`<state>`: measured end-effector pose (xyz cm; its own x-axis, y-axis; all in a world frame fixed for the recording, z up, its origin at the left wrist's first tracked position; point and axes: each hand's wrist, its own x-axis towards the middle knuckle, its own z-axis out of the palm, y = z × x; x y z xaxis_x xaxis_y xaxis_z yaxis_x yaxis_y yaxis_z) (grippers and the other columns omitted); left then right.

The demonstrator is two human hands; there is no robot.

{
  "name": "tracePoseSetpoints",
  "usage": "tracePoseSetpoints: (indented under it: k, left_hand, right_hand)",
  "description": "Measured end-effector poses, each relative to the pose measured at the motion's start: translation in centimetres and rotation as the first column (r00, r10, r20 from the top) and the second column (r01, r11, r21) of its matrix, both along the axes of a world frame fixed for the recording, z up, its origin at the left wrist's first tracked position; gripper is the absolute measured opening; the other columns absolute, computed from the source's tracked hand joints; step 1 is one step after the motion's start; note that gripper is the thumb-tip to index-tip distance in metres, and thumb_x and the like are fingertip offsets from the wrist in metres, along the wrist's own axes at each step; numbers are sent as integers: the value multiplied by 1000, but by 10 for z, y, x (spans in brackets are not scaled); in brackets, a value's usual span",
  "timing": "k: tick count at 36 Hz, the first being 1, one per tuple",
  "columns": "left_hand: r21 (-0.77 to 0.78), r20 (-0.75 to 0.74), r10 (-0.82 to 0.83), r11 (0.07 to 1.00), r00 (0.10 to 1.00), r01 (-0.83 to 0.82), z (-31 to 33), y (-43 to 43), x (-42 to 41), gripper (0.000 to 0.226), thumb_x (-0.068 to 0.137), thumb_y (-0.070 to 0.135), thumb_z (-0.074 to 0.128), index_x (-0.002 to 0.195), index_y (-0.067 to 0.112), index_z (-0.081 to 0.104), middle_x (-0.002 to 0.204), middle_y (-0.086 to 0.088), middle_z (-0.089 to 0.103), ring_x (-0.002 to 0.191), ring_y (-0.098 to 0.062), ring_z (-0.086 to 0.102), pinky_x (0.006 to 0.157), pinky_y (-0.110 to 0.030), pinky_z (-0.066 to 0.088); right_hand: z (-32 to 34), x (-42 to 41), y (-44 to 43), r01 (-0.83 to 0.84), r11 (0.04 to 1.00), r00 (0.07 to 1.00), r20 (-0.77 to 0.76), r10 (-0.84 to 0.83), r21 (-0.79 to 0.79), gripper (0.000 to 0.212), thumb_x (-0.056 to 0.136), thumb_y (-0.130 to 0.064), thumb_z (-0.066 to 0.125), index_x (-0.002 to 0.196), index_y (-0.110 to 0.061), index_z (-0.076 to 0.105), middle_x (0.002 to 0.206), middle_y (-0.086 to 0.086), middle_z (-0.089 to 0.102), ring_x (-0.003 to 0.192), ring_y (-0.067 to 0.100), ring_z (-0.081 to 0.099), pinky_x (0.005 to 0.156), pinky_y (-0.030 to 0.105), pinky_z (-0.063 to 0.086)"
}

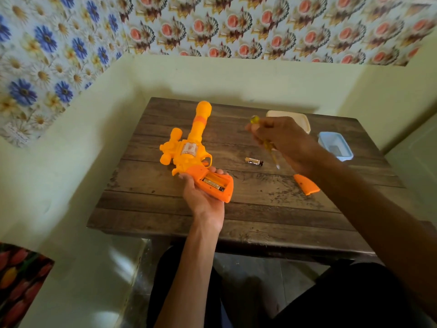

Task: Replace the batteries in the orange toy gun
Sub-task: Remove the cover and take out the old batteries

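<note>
Two batteries show here: one battery in the grip (214, 183) lies inside the open compartment of the orange toy gun (186, 147), and one loose battery (253, 161) lies on the wooden table (236, 209), between the gun and your right forearm. Your left hand (203, 197) holds the gun from below, fingers curled round the grip, with the compartment facing up at you and the barrel pointing away toward the far wall; whether the barrel rests on the tabletop cannot be told. Your right hand (281, 140) hovers above the middle of the table, well apart from the gun, its fingers closed round a yellow-handled screwdriver (268, 146) whose tip points down, just right of the loose battery. The hand is a little blurred. An orange battery cover (306, 184) lies flat on the table beside your right forearm, partly hidden by it. Near the far right corner sits a small blue container (335, 145), and just behind your right hand a cream lid (288, 117) lies on the table, partly covered from view by your knuckles.
</note>
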<state>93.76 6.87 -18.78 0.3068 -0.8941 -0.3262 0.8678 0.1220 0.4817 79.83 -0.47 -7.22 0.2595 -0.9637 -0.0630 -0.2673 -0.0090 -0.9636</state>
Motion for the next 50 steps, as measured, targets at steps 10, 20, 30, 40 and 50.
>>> tracePoseSetpoints:
  k: [10, 20, 30, 40, 50]
  left_hand:
    - [16, 30, 22, 1000, 999, -23, 3, 2, 0, 67, 100, 60, 22, 118, 8, 59, 84, -11, 66, 74, -24, 64, 81, -41, 54]
    - [35, 37, 36, 999, 999, -37, 8, 5, 0, 67, 101, 58, 19, 96, 11, 66, 78, -9, 66, 71, -22, 64, 65, -30, 55]
    - [34, 52, 38, 999, 998, -40, 11, 7, -2, 62, 102, 55, 20, 91, 13, 65, 71, -5, 68, 62, -15, 67, 57, -24, 55]
    - [39, -12, 38, 999, 999, -37, 10, 6, 1, 64, 102, 55, 22, 83, 15, 69, 71, -5, 68, 60, -14, 67, 59, -26, 55]
    - [64, -35, 45, 997, 998, -42, 9, 5, 1, 73, 102, 56, 22, 69, 17, 75, 72, -5, 69, 62, -16, 68, 65, -32, 54]
  right_hand:
    - [-7, 47, 40, 81, 929, 997, 24, -77, -360, 17, 85, -18, 72, 95, -4, 66, 78, 4, 73, 62, 11, 71, 61, 39, 60]
    - [-38, 61, 32, 69, 869, 995, -32, -97, -491, 15, 87, -19, 69, 99, -10, 65, 85, 1, 71, 74, 14, 70, 63, 44, 59]
    - [-34, 66, 31, 54, 833, 991, -74, -113, -551, 20, 83, -22, 74, 99, -15, 64, 82, -5, 69, 70, 7, 69, 64, 34, 59]
    - [-25, 79, 21, -99, 759, 982, -187, -31, -644, 33, 78, -33, 78, 104, -18, 66, 78, -6, 68, 65, 2, 65, 60, 21, 53]
    - [-29, 88, 12, -91, 760, 960, -260, -106, -644, 35, 77, -40, 76, 100, -17, 65, 74, -9, 64, 65, 7, 60, 63, 32, 52]
